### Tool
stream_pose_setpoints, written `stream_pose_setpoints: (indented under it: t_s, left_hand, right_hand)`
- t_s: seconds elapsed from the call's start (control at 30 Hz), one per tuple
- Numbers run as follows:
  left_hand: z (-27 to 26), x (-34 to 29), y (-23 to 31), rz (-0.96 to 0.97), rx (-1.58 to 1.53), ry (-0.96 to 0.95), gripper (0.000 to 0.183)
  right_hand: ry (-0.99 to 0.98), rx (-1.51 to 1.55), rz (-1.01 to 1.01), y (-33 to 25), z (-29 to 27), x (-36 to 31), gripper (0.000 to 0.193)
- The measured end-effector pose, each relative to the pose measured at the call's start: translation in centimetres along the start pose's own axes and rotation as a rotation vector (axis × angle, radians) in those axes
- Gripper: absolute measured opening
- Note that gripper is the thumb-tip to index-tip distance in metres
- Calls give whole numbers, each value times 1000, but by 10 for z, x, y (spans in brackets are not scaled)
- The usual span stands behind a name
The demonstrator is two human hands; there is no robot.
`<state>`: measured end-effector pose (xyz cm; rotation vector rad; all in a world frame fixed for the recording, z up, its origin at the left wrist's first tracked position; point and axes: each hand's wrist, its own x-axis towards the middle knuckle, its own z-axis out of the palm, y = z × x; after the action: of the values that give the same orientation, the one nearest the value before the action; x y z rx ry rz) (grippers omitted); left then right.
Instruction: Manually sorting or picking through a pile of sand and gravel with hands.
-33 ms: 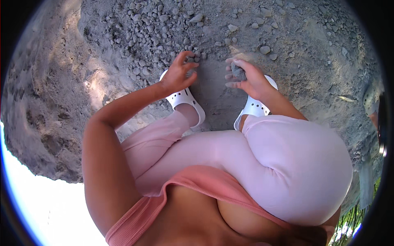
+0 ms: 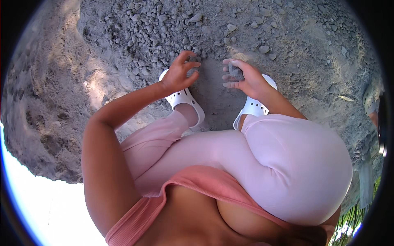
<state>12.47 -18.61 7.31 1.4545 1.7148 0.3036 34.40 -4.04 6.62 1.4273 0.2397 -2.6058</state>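
Since the earlier frame we have drawn our right hand [image 2: 247, 80] a touch to the left with its grey stone [image 2: 235, 71], while our left hand [image 2: 179, 75] has hardly shifted. The sandy ground [image 2: 61, 82] spreads wide under us, its gravel patch [image 2: 156, 33] lying toward the far edge, and our white clogs [image 2: 184, 100] stand just below the hands. The right fingers curl closed around the stone just above the ground, and the left fingers [image 2: 186, 55] bend half open, tips touching small pebbles [image 2: 193, 59].

Grey stone [image 2: 235, 71], rough, cupped in right hand [image 2: 246, 80], above sandy ground, pebbles [image 2: 192, 61] at left hand [image 2: 179, 74]
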Motion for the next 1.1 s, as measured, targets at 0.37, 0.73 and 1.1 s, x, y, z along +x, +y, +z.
stream_pose_setpoints:
  t_s: [0.37, 0.73, 1.1]
  left_hand:
    - [-18, 26, 88, 510, -119, 28, 29]
    - [-45, 61, 110, 807, 17, 22, 51]
    - [-75, 77, 59, 348, 449, 9, 43]
  right_hand:
    - [-265, 133, 180, -3, 19, -5, 31]
    - [-122, -225, -155, -40, -35, -56, 48]
    - [2148, -1446, 651, -58, -366, -373, 82]
